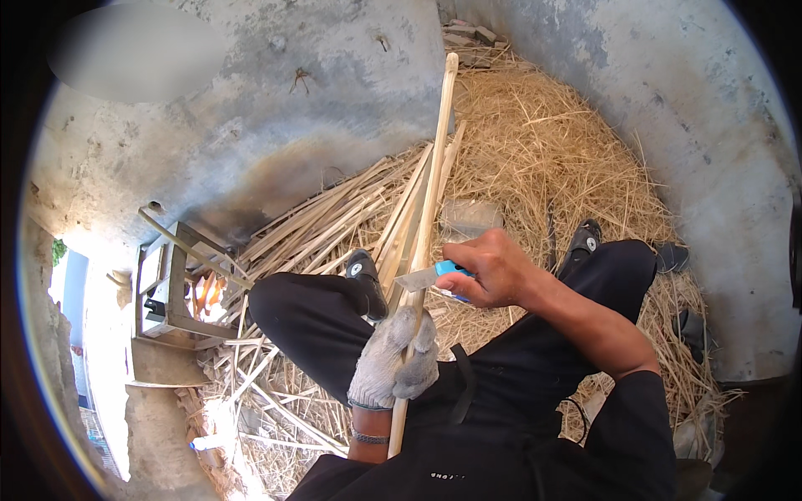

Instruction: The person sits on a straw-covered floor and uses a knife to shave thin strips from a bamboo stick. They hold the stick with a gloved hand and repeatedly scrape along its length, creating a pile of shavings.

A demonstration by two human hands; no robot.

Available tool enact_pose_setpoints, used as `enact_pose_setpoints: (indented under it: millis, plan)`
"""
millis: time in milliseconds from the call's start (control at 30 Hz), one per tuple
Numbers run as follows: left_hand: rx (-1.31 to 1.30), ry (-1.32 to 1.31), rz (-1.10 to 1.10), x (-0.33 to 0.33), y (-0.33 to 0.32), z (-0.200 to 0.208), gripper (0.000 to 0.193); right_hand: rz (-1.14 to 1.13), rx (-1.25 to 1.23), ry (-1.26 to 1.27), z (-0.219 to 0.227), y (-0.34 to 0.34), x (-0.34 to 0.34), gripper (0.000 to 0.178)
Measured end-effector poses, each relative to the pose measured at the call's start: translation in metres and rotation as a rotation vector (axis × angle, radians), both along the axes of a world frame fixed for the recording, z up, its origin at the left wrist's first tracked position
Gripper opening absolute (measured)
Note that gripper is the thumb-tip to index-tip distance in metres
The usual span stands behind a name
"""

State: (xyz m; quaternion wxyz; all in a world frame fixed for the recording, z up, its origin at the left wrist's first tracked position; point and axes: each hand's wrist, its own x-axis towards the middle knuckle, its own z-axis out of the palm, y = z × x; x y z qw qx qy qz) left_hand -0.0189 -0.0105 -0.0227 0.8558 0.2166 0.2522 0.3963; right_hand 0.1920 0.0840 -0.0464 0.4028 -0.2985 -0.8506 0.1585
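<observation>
My left hand, in a grey-white work glove, is wrapped round a long pale bamboo strip. The strip runs from my lap up and away, its far end near the wall. My bare right hand grips a knife by its blue handle. Its broad blade points left and lies across the strip, just beyond the gloved fingers. Whether the edge cuts into the strip, I cannot tell. The palm side of each hand is hidden.
Split strips lie in a pile at the far left. Straw-like shavings cover the floor ahead and to the right. A frame-like stand is by the left opening. Grey walls rise around, and my bent legs flank the work.
</observation>
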Motion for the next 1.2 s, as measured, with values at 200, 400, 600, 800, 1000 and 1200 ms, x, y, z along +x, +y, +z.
enact_pose_setpoints:
  millis: [200, 400, 600, 800, 1000, 1200]
  plan:
    - [-0.021, -0.032, -0.011, 0.004, -0.002, 0.002, 0.04, -0.208, 0.252, -0.005, 0.0, 0.019, 0.002, 0.046]
    - [-0.039, -0.013, -0.17, 0.007, -0.028, -0.008, 0.041, -1.052, 0.05, 0.14, 0.036, 0.118, 0.098, 0.062]
    - [0.0, -0.062, 0.037, -0.004, 0.004, -0.005, 0.044, -0.315, 0.004, 0.335, 0.003, 0.039, 0.058, 0.046]
    - [0.028, 0.133, 0.017, 0.004, -0.002, 0.004, 0.042, -0.066, -0.042, -0.067, 0.008, -0.004, 0.007, 0.048]
    - [0.061, 0.355, 0.066, 0.009, -0.007, 0.009, 0.034, -0.279, 0.177, -0.053, 0.004, 0.021, 0.016, 0.053]
    - [-0.035, 0.684, -0.03, 0.01, -0.026, 0.031, 0.031, -0.931, -0.069, -0.033, 0.006, 0.106, 0.073, 0.054]
